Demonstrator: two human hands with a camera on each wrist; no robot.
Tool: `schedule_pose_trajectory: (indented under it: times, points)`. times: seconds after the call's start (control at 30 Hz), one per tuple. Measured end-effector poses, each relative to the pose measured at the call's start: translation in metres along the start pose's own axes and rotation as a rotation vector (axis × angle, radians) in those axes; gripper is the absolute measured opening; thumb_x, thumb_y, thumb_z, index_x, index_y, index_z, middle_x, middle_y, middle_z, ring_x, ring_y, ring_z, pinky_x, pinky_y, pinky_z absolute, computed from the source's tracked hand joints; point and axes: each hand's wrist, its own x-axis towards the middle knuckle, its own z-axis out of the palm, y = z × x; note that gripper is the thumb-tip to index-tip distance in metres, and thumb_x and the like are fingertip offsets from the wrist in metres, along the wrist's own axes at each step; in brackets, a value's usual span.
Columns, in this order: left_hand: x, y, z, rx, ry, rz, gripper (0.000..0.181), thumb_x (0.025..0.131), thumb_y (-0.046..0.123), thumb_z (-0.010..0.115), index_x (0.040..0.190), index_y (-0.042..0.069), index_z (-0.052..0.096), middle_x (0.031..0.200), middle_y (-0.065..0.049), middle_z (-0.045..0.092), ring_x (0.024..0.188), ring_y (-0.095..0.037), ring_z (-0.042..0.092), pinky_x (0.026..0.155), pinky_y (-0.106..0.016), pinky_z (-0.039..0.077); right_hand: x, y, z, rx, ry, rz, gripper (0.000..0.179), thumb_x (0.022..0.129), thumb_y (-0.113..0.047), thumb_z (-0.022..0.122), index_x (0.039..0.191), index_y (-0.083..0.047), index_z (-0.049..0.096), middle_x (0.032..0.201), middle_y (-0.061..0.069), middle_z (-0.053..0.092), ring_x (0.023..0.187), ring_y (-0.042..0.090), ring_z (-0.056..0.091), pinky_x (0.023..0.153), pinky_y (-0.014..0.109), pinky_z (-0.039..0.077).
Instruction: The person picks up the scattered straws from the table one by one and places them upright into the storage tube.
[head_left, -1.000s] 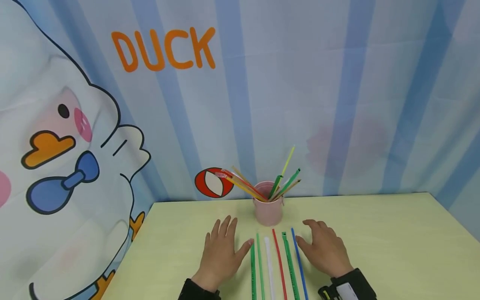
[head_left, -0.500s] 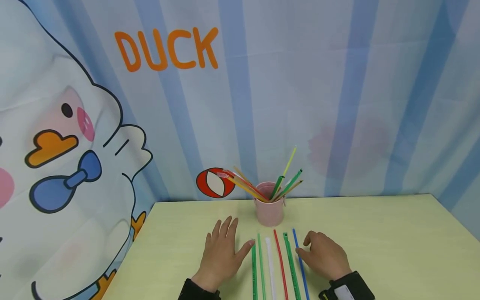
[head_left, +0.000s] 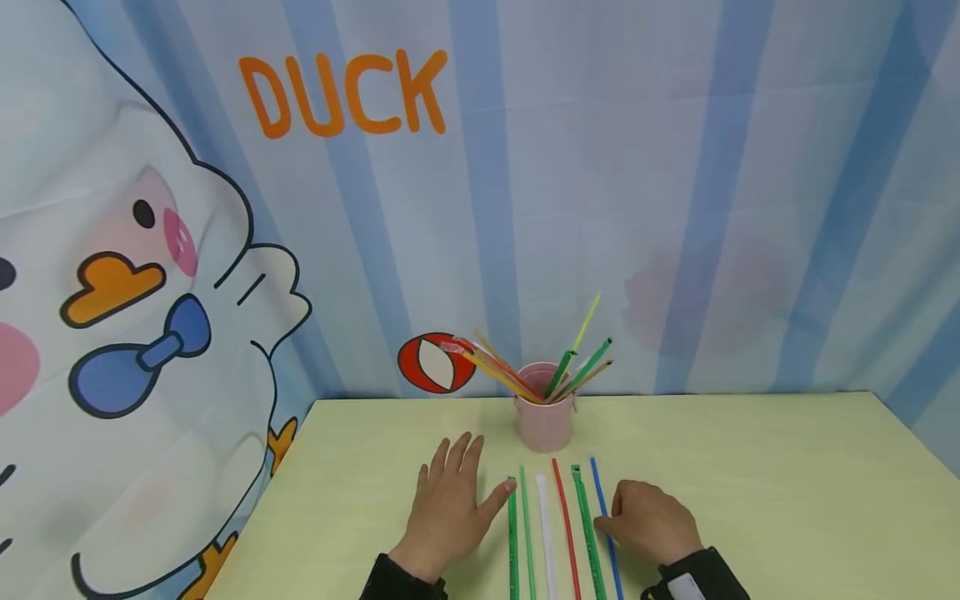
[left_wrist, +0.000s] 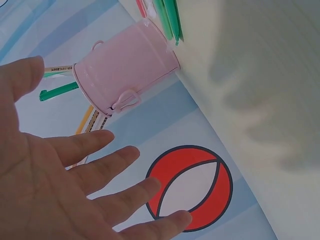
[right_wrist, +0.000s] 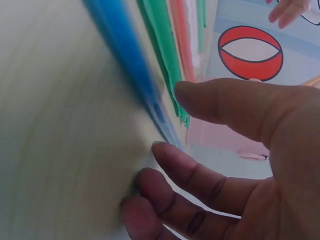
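Observation:
Several slim coloured sticks lie side by side, roughly parallel, on the table. My right hand (head_left: 652,521) is over the blue stick (head_left: 597,483) on the far right. In the right wrist view, its thumb and curled fingertips stand apart on either side of the blue stick (right_wrist: 125,55), fingertips low at the tabletop. Left of it lie a green stick (head_left: 587,521), a red one (head_left: 566,521), a white one (head_left: 545,525), a thin green one (head_left: 527,525) and another green one (head_left: 513,542). My left hand (head_left: 446,521) is spread, thumb at that leftmost stick's top end.
A small pink bucket (head_left: 545,427) stands behind the sticks, holding pencils and green, red and yellow sticks. The pale yellow table (head_left: 787,483) meets a blue striped curtain (head_left: 570,167) with a duck print at its back edge.
My right hand has come down and nearer, its fingers curling in beside the blue stick. My left hand stays spread in place. The head view has shifted slightly.

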Motion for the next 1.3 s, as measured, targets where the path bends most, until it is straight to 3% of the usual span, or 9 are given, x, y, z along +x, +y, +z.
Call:
schedule_pose_trajectory:
  times: [0.2, 0.83, 1.1, 1.3]
  points:
    - [0.0, 0.002, -0.002, 0.005, -0.003, -0.001, 0.079, 0.094, 0.061, 0.049, 0.149, 0.005, 0.04, 0.151, -0.017, 0.039, 0.139, -0.044, 0.027, 0.104, -0.071, 0.027, -0.001, 0.003, 0.003, 0.005, 0.012, -0.046, 0.026, 0.079, -0.026, 0.075, 0.068, -0.013, 0.057, 0.06, -0.001, 0.053, 0.052, 0.016, 0.048, 0.046, 0.029, 0.036]
    - [-0.001, 0.002, -0.003, 0.011, -0.019, -0.013, 0.08, 0.093, 0.062, 0.05, 0.148, 0.005, 0.041, 0.15, -0.017, 0.04, 0.139, -0.044, 0.027, 0.103, -0.072, 0.027, -0.001, 0.004, 0.004, -0.002, 0.024, -0.044, 0.022, 0.08, -0.023, 0.07, 0.062, -0.013, 0.06, 0.056, -0.001, 0.054, 0.05, 0.015, 0.049, 0.045, 0.03, 0.037]
    - [-0.001, 0.001, -0.003, 0.008, -0.043, -0.025, 0.081, 0.092, 0.063, 0.049, 0.149, 0.006, 0.041, 0.151, -0.016, 0.04, 0.14, -0.043, 0.026, 0.104, -0.072, 0.026, -0.002, 0.003, -0.008, 0.047, 0.029, -0.036, 0.023, 0.084, -0.025, 0.069, 0.067, -0.013, 0.06, 0.059, -0.001, 0.054, 0.052, 0.015, 0.049, 0.047, 0.029, 0.037]
    - [-0.001, 0.001, -0.002, 0.005, -0.036, -0.018, 0.081, 0.092, 0.064, 0.048, 0.149, 0.006, 0.042, 0.15, -0.016, 0.04, 0.14, -0.043, 0.027, 0.103, -0.072, 0.026, -0.003, 0.007, -0.024, 0.13, 0.078, -0.03, 0.022, 0.086, -0.023, 0.066, 0.071, -0.011, 0.059, 0.057, 0.0, 0.053, 0.049, 0.015, 0.046, 0.044, 0.027, 0.032]
